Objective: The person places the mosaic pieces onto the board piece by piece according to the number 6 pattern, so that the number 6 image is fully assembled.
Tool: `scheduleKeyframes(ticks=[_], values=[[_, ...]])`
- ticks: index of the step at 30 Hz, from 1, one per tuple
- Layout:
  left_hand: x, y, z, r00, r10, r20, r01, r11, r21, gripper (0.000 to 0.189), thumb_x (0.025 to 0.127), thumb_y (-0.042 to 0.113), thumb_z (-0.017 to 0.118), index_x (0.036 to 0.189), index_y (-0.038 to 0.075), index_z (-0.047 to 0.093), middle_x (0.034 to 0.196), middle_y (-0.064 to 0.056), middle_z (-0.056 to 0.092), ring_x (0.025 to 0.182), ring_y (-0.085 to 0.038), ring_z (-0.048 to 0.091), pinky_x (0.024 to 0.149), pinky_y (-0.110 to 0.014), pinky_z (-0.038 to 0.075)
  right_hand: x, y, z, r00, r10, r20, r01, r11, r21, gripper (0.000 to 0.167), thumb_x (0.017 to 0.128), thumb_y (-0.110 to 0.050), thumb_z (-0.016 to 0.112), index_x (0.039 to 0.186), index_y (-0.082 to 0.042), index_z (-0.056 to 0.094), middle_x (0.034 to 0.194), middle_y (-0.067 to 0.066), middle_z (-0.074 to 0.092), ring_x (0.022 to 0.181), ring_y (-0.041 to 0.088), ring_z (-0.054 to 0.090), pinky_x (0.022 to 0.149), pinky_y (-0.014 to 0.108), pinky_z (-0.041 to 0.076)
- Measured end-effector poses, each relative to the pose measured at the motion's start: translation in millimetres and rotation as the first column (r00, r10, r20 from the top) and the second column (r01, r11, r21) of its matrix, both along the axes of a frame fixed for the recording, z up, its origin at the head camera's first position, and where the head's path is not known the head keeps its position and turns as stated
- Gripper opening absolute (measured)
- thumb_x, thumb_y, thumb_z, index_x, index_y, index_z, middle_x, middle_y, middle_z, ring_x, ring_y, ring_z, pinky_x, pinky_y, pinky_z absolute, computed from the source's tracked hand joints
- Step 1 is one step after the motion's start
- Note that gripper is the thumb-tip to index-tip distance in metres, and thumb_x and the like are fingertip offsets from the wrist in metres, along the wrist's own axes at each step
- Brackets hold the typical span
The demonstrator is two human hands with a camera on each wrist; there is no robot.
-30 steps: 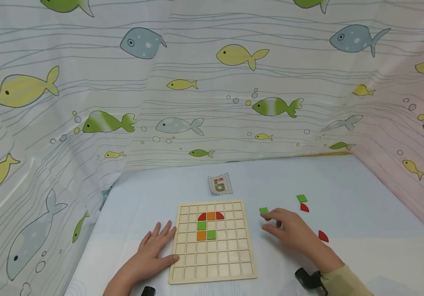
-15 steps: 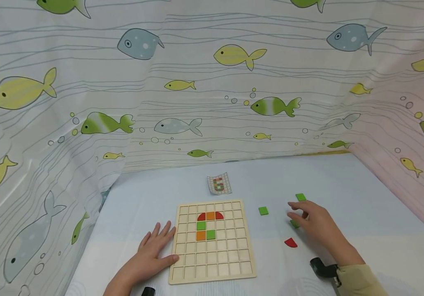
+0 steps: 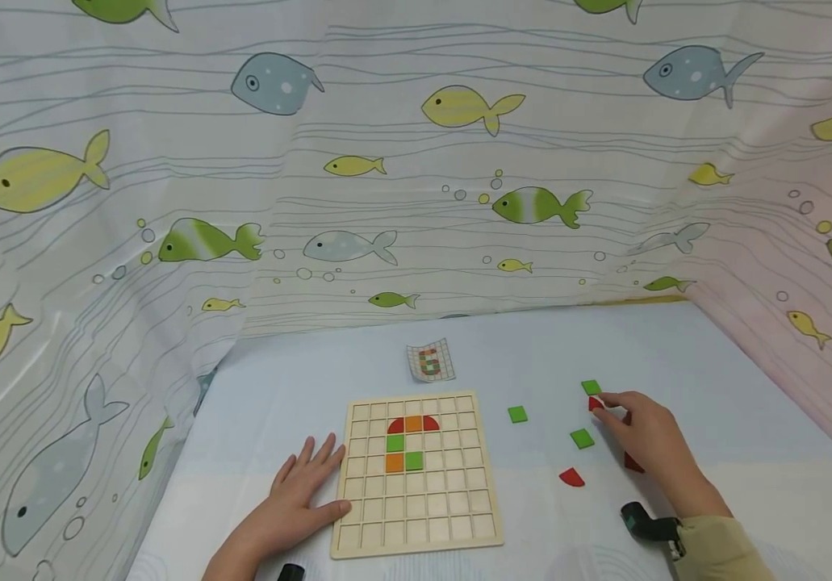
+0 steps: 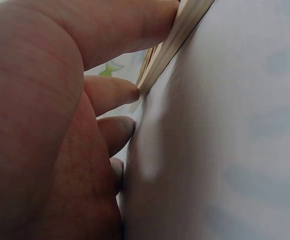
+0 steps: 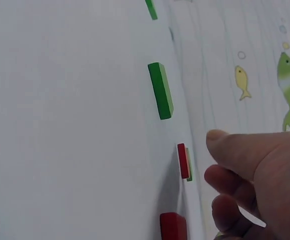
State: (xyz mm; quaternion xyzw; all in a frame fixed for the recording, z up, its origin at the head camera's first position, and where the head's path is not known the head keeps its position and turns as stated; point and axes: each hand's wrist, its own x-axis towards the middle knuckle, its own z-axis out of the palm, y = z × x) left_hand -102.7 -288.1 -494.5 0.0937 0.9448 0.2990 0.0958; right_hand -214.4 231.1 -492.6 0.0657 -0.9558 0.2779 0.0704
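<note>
My left hand (image 3: 307, 492) rests flat on the table with fingers spread. Its index fingertip and thumb touch the left edge of a wooden grid board (image 3: 452, 508). Red, orange and green pieces sit in several of the board's cells. My right hand (image 3: 651, 436) is over the loose pieces on the right, index finger and thumb parted around a red quarter-round piece (image 3: 594, 403). In the right wrist view that red piece (image 5: 184, 161) stays on the table, a gap short of the thumb. A green square tile (image 3: 591, 387) lies just behind it. Another red piece (image 3: 632, 463) is partly hidden under the hand.
Between board and right hand lie a green tile (image 3: 517, 414), another green tile (image 3: 582, 438) and a red quarter-round (image 3: 571, 477). A small printed pattern card (image 3: 430, 361) lies behind the board. Fish-patterned cloth (image 3: 357, 202) hangs around the table's back and sides.
My right hand has moved right, from beside the green tile near the board to the farther red piece, uncovering a green tile and a red piece. My left hand has stayed put.
</note>
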Motion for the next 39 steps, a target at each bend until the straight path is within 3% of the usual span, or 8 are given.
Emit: scheduleKeyframes(ticks=[7,14,25,31,39], values=[[-1.1,1.7,-1.9,1.000,-0.002,0.001,0.002,1.000,0.000,0.085,0.089,0.057,0.065,0.155,0.013,0.035,0.163,-0.006,0.017,0.150,-0.035,-0.001,0.114,-0.057,-0.003,-5.7,7,-2.7,0.999,-0.013,0.048,0.013,1.000,0.008,0.044,0.091,-0.028,0.073,0.125,0.000,0.067,0.112,0.016,0.066,0.077,0.020,0.057,0.061,0.032,0.049],[-0.1,1.7,-2.7,1.000,0.003,0.003,-0.003,1.000,-0.008,0.085,0.088,0.057,0.065,0.155,0.013,0.036,0.163,-0.006,0.018,0.150,-0.035,0.000,0.114,-0.058,-0.002,-9.8,4,-4.9,0.997,0.015,0.073,-0.017,1.000,0.021,0.046,0.088,-0.028,0.077,0.121,0.003,0.068,0.113,0.021,0.065,0.087,0.027,0.060,0.072,0.045,0.055],[1.8,2.1,-0.8,1.000,0.014,0.007,-0.014,1.000,0.001,0.085,0.088,0.057,0.066,0.154,0.013,0.036,0.163,-0.007,0.018,0.150,-0.035,-0.001,0.114,-0.057,-0.002,-15.9,4,-7.2,0.998,0.057,-0.003,-0.056,0.995,0.082,0.035,0.085,-0.021,0.079,0.108,0.005,0.073,0.100,0.019,0.064,0.085,0.030,0.060,0.072,0.049,0.054],[1.5,0.3,-2.3,1.000,0.009,0.004,-0.009,1.000,-0.001,0.085,0.089,0.057,0.065,0.155,0.014,0.035,0.164,-0.005,0.016,0.150,-0.033,-0.002,0.115,-0.056,-0.003,-15.5,0,-3.0,0.998,0.063,0.026,-0.066,0.993,0.096,0.037,0.087,-0.023,0.078,0.111,0.005,0.071,0.104,0.021,0.065,0.089,0.032,0.061,0.077,0.051,0.054],[1.0,-1.4,-1.8,1.000,0.003,-0.009,-0.003,1.000,0.002,0.084,0.089,0.056,0.065,0.155,0.013,0.035,0.163,-0.006,0.018,0.150,-0.034,-0.001,0.115,-0.055,-0.003,-5.6,-19,15.8,0.994,0.091,0.053,-0.094,0.994,0.059,0.037,0.090,-0.028,0.075,0.115,-0.001,0.071,0.105,0.012,0.068,0.078,0.020,0.056,0.068,0.038,0.051]])
